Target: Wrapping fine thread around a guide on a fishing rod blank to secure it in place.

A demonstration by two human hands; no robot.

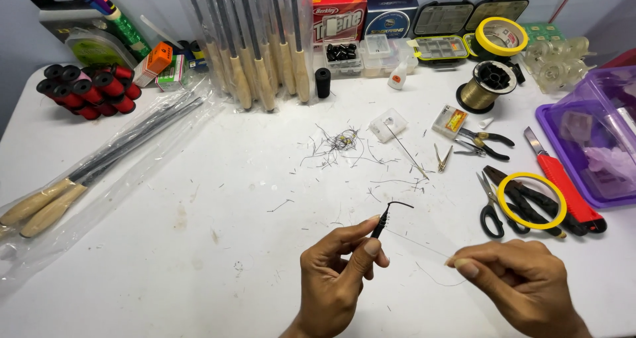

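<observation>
Here, a small black hooked tool [384,220] is pinched upright between thumb and forefinger of the left hand [334,275], its bent tip pointing right. From the tool, a thin clear line [419,242] runs right and slightly down to the closed fingertips of the right hand [513,278]

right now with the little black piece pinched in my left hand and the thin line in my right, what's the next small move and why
Probably draw the right hand slightly outward to tension the thin line. The line runs from the small black piece, pinched in the left hand, across to the right fingers, and a loose strand curls below it on the white table.
</observation>
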